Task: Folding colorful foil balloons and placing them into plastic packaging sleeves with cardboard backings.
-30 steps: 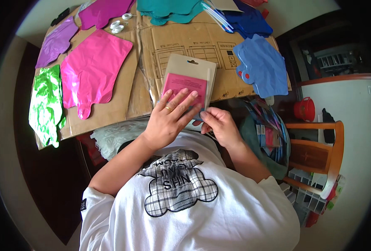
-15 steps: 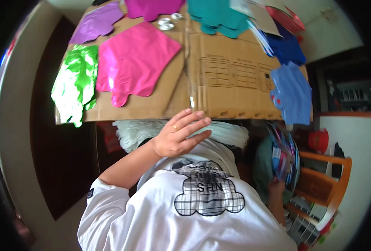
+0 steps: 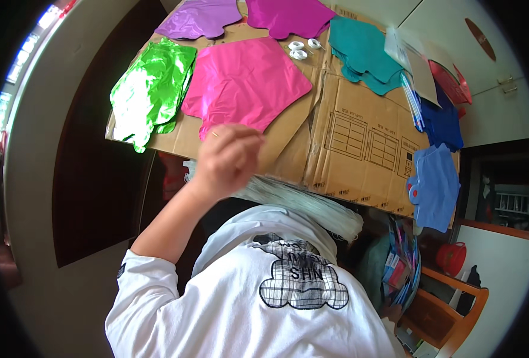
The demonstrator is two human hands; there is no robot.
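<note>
My left hand (image 3: 228,161) is raised over the near edge of the cardboard (image 3: 118,131), in front of a stack of flat pink foil balloons (image 3: 249,83). Its fingers are curled in and slightly blurred, and I see nothing between them. A ring shows on one finger. To its left lies a stack of shiny green foil balloons (image 3: 154,86). My right hand (image 3: 391,311) is low at the right, beside a container packed with colourful packets (image 3: 400,268); its fingers are hidden. Under the cardboard's near edge, a bundle of whitish translucent strands (image 3: 300,203) lies across in front of my body.
Purple (image 3: 202,18), magenta (image 3: 288,17) and teal (image 3: 366,53) flat pieces lie along the back. Several small white rolls (image 3: 298,54) sit between them. Blue pieces (image 3: 436,188) hang over the right edge. A wooden chair (image 3: 449,304) and red container (image 3: 451,258) stand at the right.
My left hand has moved left and its spread fingers have curled in. My right hand is lower and less visible by the packets. The whole view has turned, so the cardboard appears tilted.
</note>
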